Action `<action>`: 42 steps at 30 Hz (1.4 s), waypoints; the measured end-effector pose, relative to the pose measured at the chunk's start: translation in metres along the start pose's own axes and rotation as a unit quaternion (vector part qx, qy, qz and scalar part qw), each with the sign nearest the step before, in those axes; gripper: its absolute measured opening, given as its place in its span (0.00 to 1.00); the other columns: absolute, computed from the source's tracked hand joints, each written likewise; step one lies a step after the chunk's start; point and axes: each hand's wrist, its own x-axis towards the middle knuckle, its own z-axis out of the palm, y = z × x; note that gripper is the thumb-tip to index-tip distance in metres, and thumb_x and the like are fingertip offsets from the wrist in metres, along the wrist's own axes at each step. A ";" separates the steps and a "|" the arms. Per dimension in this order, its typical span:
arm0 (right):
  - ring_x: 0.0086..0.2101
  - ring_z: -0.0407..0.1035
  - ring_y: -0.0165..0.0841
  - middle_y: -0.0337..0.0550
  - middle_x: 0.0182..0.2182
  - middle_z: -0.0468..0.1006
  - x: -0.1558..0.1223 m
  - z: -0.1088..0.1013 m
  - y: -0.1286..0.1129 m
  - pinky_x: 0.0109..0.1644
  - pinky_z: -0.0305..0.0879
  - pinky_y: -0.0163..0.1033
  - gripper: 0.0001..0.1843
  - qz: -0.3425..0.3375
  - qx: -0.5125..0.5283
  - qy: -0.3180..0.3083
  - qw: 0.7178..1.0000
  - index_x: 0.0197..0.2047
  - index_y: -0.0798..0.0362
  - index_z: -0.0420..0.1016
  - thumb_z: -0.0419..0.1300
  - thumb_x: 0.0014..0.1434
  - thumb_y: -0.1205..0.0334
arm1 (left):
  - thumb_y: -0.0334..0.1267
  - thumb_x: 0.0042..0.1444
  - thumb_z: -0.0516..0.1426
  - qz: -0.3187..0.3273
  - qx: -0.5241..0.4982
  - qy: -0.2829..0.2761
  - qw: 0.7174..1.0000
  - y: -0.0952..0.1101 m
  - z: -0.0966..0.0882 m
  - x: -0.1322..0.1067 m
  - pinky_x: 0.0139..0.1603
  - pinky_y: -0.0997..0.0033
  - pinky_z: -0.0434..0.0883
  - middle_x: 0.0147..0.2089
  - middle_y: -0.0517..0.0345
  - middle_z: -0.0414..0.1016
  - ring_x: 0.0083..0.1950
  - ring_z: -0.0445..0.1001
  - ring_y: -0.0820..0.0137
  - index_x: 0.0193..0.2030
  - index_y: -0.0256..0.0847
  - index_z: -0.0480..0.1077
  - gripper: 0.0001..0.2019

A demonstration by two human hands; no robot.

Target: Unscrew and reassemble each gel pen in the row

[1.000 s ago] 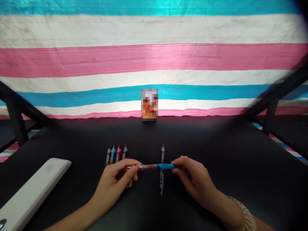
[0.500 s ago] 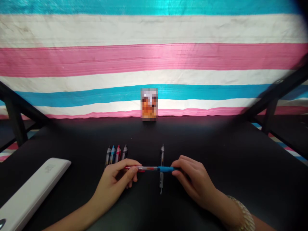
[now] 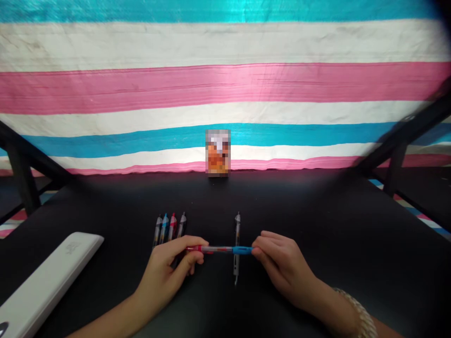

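A pen (image 3: 217,249) with a red end, a clear barrel and a blue grip lies level between my two hands. My left hand (image 3: 172,263) pinches its red end between thumb and fingers. At the blue end, the closed fingertips of my right hand (image 3: 282,260) grip the pen. Beneath it, crossing it lengthwise, a grey and clear pen (image 3: 236,270) rests on the table with its tip toward me. Several pens lie side by side behind my left hand, among them a blue one (image 3: 164,227) and a red one (image 3: 172,227); their lower parts are hidden.
A long white device (image 3: 52,279) lies on the black table (image 3: 299,202) at the left. At the back edge stands a small blurred picture card (image 3: 218,154). Behind hangs a striped sheet (image 3: 141,89), and dark frame bars (image 3: 405,131) slope at both sides.
My left fingers have shifted along the pen, baring more of its red end. My right fingertips have moved slightly on the blue part. The pens on the table have not moved.
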 end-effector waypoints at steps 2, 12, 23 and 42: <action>0.24 0.60 0.32 0.37 0.22 0.63 0.000 0.001 -0.001 0.29 0.55 0.38 0.22 0.017 0.035 -0.007 0.999 0.26 0.50 0.59 0.44 0.74 0.60 | 0.30 0.60 0.60 0.045 0.016 0.020 0.999 0.000 -0.001 -0.001 0.27 0.82 0.72 0.29 0.62 0.81 0.22 0.75 0.76 0.43 0.45 0.80 0.09; 0.23 0.59 0.29 0.34 0.22 0.64 0.002 -0.002 -0.009 0.28 0.55 0.35 0.23 0.094 0.141 -0.071 0.983 0.27 0.51 0.62 0.45 0.75 0.56 | 0.32 0.50 0.66 -0.123 -0.127 0.031 0.984 0.008 -0.002 0.004 0.22 0.82 0.69 0.22 0.64 0.75 0.20 0.71 0.76 0.36 0.41 0.79 0.05; 0.25 0.60 0.32 0.38 0.24 0.64 -0.003 0.005 -0.004 0.29 0.52 0.37 0.21 0.003 0.020 -0.067 0.998 0.28 0.52 0.63 0.46 0.74 0.58 | 0.33 0.53 0.66 -0.161 -0.194 0.042 0.967 -0.003 0.001 0.005 0.28 0.80 0.68 0.25 0.64 0.74 0.26 0.69 0.76 0.37 0.42 0.80 0.05; 0.32 0.68 0.34 0.39 0.30 0.73 -0.002 0.000 -0.005 0.41 0.65 0.41 0.09 0.024 0.089 0.028 0.995 0.49 0.51 0.72 0.52 0.71 0.65 | 0.40 0.60 0.65 -0.166 -0.362 0.141 0.906 0.001 -0.004 0.017 0.41 0.73 0.75 0.36 0.59 0.81 0.36 0.77 0.71 0.62 0.48 0.67 0.24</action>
